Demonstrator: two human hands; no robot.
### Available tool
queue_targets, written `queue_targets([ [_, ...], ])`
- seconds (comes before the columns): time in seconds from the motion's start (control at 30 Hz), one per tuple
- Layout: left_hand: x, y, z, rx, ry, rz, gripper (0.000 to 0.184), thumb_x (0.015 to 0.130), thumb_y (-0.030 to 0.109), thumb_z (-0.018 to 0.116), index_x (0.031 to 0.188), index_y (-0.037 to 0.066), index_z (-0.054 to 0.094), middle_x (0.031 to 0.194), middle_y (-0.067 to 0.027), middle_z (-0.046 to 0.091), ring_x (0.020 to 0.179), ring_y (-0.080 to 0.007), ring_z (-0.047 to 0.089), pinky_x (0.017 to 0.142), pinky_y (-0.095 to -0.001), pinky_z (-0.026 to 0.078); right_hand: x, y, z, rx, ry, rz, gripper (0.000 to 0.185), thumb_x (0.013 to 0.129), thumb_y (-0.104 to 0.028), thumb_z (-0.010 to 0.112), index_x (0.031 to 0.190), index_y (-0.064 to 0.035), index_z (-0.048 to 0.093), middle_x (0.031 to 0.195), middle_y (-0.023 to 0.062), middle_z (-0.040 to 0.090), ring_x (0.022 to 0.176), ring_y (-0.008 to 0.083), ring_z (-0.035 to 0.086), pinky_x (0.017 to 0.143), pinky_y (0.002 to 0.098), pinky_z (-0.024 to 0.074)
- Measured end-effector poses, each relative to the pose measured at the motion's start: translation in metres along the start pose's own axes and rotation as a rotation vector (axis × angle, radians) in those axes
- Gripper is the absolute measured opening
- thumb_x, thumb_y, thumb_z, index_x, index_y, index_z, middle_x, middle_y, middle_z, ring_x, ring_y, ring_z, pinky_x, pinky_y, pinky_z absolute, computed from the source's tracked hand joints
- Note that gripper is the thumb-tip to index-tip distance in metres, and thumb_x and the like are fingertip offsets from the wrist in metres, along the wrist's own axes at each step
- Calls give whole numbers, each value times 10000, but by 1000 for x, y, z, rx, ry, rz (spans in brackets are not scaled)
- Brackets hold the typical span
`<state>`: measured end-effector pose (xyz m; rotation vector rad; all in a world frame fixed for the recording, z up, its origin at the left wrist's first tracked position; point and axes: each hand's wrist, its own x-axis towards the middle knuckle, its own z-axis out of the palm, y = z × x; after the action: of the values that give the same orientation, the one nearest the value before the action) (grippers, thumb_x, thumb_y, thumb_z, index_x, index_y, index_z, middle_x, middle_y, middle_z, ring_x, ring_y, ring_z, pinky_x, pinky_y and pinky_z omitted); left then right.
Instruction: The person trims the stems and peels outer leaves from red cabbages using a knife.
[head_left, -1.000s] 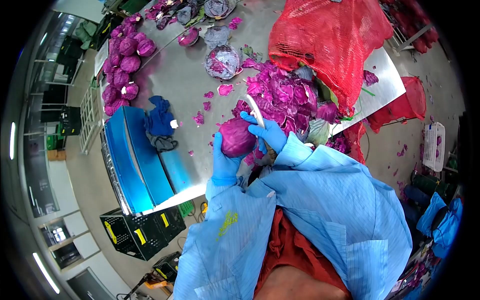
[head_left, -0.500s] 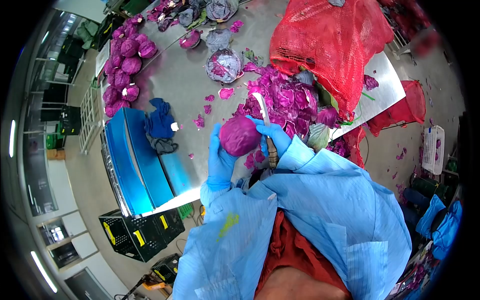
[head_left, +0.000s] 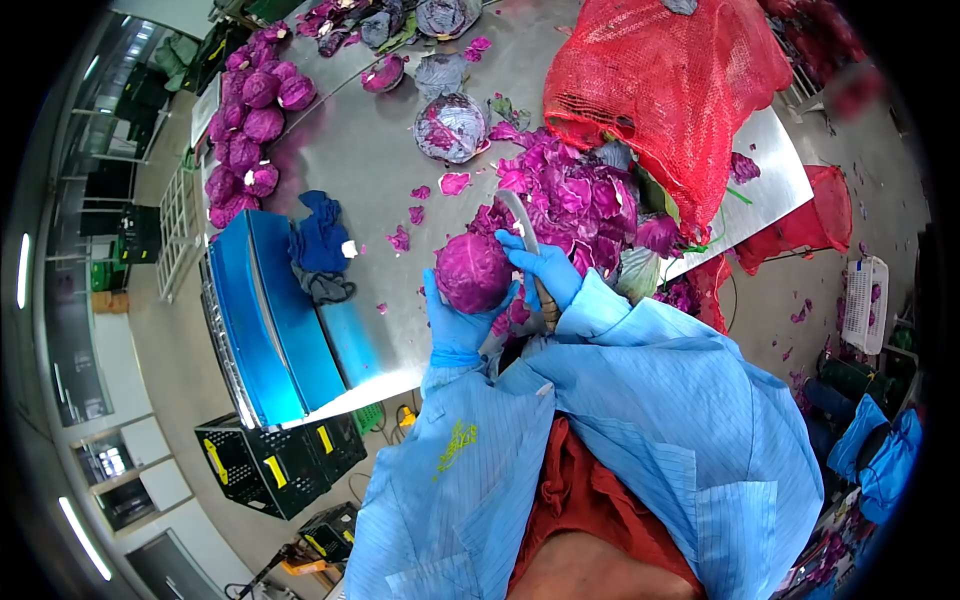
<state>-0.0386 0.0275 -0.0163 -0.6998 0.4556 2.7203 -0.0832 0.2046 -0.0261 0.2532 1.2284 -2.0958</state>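
A peeled red cabbage (head_left: 474, 272) rests in my left hand (head_left: 458, 328), whose blue-gloved fingers cup it from below and the left side. My right hand (head_left: 548, 270), gloved too, is closed round a knife (head_left: 522, 222) with a curved pale blade and a brown handle; the blade points up and away from me, just right of the cabbage. Beyond my right hand lies a heap of loose purple cabbage leaves (head_left: 570, 195). Farther off on the metal table (head_left: 375, 200) sits an untrimmed cabbage (head_left: 451, 128).
Peeled cabbages (head_left: 262, 125) are piled along the table's far left edge. A blue box (head_left: 275, 320) stands at the left, with a blue cloth (head_left: 318, 240) beside it. A red mesh bag (head_left: 660, 90) covers the right side. Black crates (head_left: 285, 465) sit on the floor.
The cabbage has turned and dropped slightly lower in my left hand, which has shifted a little right. My right hand has moved slightly, with the knife still in it.
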Motion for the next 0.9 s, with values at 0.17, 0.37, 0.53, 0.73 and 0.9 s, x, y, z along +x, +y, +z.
queue_targets([
  [0.17,-2,-2,2,-1,-45,4,760,919,653,297,1455,115,302,1473,-156,337,1347,-336,343,1080,-549,310,5,15,-2,-35,38,23,482,907,-229,584,1363,-108,484,637,-2,539,441,119,513,410,254,442],
  [0.37,-3,8,-2,369,-76,121,741,932,616,329,1456,94,295,1473,-150,346,1348,-322,355,1103,-519,299,-17,-17,15,61,4,-56,493,908,-209,579,1377,-100,470,633,6,549,436,111,504,433,248,449],
  [0.53,-4,4,-2,130,-102,6,730,916,624,344,1443,120,312,1436,-144,393,1297,-342,419,1049,-571,351,-11,-2,18,-159,-1,-137,494,957,-389,507,1353,-92,504,585,17,555,453,87,493,469,231,442],
  [0.73,-3,-2,2,-30,-116,-39,688,923,602,334,1442,151,313,1455,-144,357,1327,-341,369,1036,-569,368,12,-9,-3,-121,96,-94,683,952,-617,318,959,-41,686,620,68,623,450,99,504,416,248,408],
  [0.9,3,-6,-4,283,-96,149,671,924,584,347,1430,144,323,1427,-146,384,1293,-341,405,1011,-557,407,11,-23,-14,-147,182,-39,671,940,-589,404,601,-45,604,486,71,533,330,142,439,310,291,337],
])
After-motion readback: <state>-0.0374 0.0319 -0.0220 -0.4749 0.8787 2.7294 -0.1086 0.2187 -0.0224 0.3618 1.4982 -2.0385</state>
